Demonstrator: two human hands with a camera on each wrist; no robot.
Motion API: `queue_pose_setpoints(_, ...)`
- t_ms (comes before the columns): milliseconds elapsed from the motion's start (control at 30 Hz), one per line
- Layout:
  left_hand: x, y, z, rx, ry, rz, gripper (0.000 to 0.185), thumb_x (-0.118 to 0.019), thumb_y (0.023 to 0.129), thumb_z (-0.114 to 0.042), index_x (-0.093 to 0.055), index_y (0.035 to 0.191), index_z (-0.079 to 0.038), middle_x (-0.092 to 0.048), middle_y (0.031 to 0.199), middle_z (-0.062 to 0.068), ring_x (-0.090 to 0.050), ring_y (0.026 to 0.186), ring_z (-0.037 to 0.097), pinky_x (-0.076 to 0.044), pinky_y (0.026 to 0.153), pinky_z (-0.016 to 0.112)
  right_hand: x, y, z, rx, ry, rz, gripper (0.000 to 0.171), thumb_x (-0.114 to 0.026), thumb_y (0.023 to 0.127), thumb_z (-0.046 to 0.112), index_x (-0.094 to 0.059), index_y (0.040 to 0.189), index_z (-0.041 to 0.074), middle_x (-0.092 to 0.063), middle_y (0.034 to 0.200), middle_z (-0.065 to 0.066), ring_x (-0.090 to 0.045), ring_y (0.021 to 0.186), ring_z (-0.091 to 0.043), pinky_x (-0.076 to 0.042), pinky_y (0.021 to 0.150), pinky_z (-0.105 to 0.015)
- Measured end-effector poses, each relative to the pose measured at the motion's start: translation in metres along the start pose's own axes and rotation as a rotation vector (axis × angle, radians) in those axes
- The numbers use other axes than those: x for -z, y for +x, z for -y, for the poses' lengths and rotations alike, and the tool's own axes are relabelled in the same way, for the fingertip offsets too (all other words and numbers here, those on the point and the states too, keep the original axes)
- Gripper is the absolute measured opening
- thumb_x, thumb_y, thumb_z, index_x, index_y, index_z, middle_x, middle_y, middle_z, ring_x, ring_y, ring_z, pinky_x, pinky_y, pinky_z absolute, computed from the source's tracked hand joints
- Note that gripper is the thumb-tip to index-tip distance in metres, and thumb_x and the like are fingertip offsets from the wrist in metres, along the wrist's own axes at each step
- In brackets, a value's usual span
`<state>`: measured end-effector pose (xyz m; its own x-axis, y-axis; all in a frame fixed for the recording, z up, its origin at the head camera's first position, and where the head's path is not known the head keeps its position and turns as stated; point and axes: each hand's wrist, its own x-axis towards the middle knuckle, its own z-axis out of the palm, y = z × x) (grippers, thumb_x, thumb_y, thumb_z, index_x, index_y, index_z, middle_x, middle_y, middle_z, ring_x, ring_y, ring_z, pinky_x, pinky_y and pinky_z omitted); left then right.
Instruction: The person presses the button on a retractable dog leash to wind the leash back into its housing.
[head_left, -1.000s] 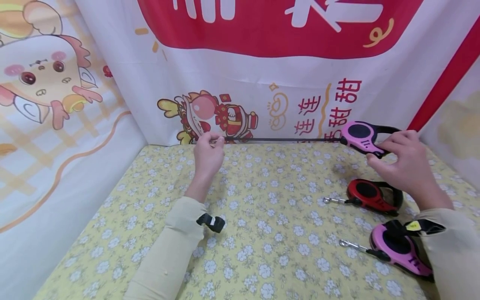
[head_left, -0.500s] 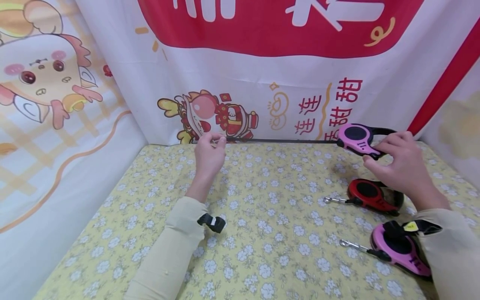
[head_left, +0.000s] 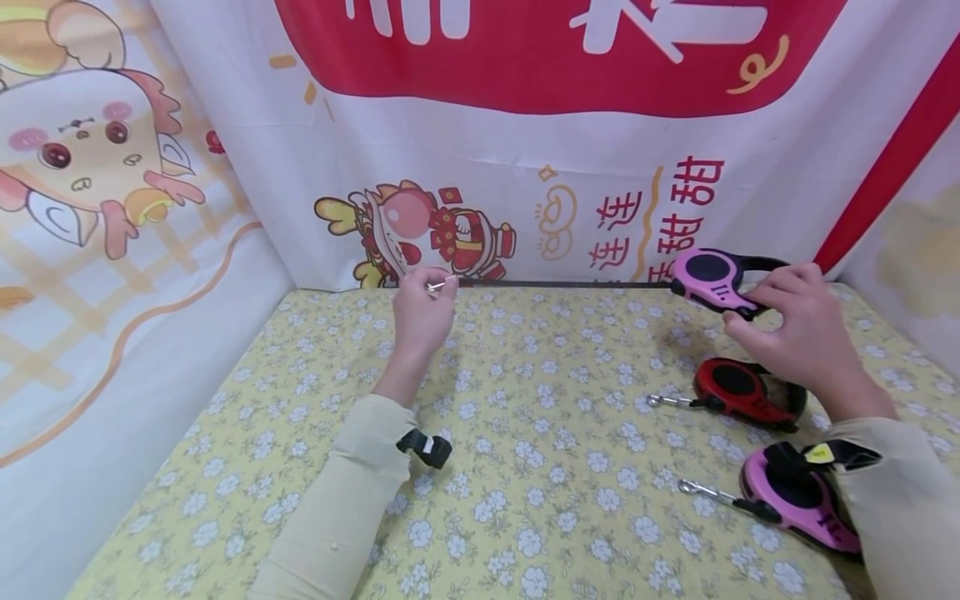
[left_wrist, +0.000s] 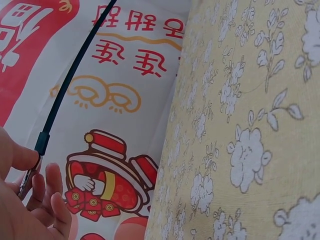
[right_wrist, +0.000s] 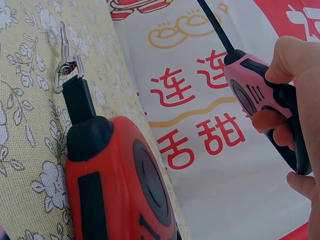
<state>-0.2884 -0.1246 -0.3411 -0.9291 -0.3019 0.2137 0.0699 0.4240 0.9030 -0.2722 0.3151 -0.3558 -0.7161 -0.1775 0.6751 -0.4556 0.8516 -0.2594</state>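
My right hand (head_left: 798,333) grips a pink and black retractable dog leash (head_left: 707,279) by its handle, raised above the far right of the table. From its nozzle a black strap (left_wrist: 70,75) runs leftward, pulled out straight along the back. At the strap's other end, my left hand (head_left: 423,308) pinches the metal clip (left_wrist: 26,181) between thumb and fingers. Nearer to me than the held leash lies a red retractable leash (head_left: 738,390), its clip pointing left. A second pink leash (head_left: 798,496) lies closest to the front, partly hidden by my right wrist.
A yellow floral cloth (head_left: 525,467) covers the table. White printed fabric (head_left: 592,142) hangs right behind it, and another printed sheet (head_left: 112,267) stands along the left side. A black wrist strap (head_left: 425,448) is on my left sleeve.
My right hand, with the pink leash, has shifted slightly left and down. The left hand has moved a touch right, and its clip shows more. The leashes on the table have stayed put.
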Motion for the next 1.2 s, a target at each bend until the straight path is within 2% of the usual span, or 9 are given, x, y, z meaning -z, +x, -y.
queue_pose_setpoints(333, -0.0022, -0.0019, 0.0003, -0.001, 0.001, 0.0, 0.026, -0.067, 0.105, -0.024, -0.067, 0.12, -0.004, -0.062, 0.134, 0.011, -0.061, 0.112, 0.029, -0.056, 0.096, 0.045, -0.003, -0.0007, 0.0016, 0.009, 0.022, 0.015, 0.033, -0.078, 0.079, 0.018, -0.076, 0.095, -0.011, -0.069, 0.103, -0.031, -0.048, 0.109, -0.043, -0.036, 0.085, -0.058)
queue_pose_setpoints(600, -0.0041, -0.0007, 0.0016, -0.011, -0.006, 0.024, 0.028, -0.066, 0.104, -0.025, -0.066, 0.122, -0.004, -0.061, 0.136, 0.01, -0.062, 0.107, 0.027, -0.058, 0.09, 0.042, -0.0039, -0.0007, 0.0027, 0.002, 0.022, 0.021, 0.033, -0.078, 0.079, 0.018, -0.076, 0.094, -0.012, -0.068, 0.103, -0.03, -0.048, 0.109, -0.042, -0.037, 0.085, -0.057)
queue_pose_setpoints(867, -0.0043, 0.0002, 0.0012, -0.03, 0.009, 0.013, 0.027, -0.067, 0.103, -0.025, -0.067, 0.12, -0.004, -0.061, 0.133, 0.009, -0.061, 0.104, 0.026, -0.055, 0.091, 0.043, -0.0037, 0.0014, 0.0044, -0.019, 0.015, 0.044, 0.034, -0.077, 0.081, 0.019, -0.076, 0.096, -0.011, -0.067, 0.106, -0.029, -0.047, 0.112, -0.042, -0.037, 0.086, -0.059)
queue_pose_setpoints(1200, -0.0076, -0.0021, 0.0013, -0.018, 0.002, 0.043, 0.025, -0.067, 0.104, -0.024, -0.068, 0.121, -0.006, -0.06, 0.133, 0.011, -0.061, 0.098, 0.023, -0.056, 0.081, 0.037, -0.0052, 0.0006, 0.0037, 0.023, 0.033, 0.028, 0.033, -0.078, 0.078, 0.019, -0.076, 0.092, -0.011, -0.069, 0.102, -0.029, -0.049, 0.11, -0.043, -0.038, 0.087, -0.058)
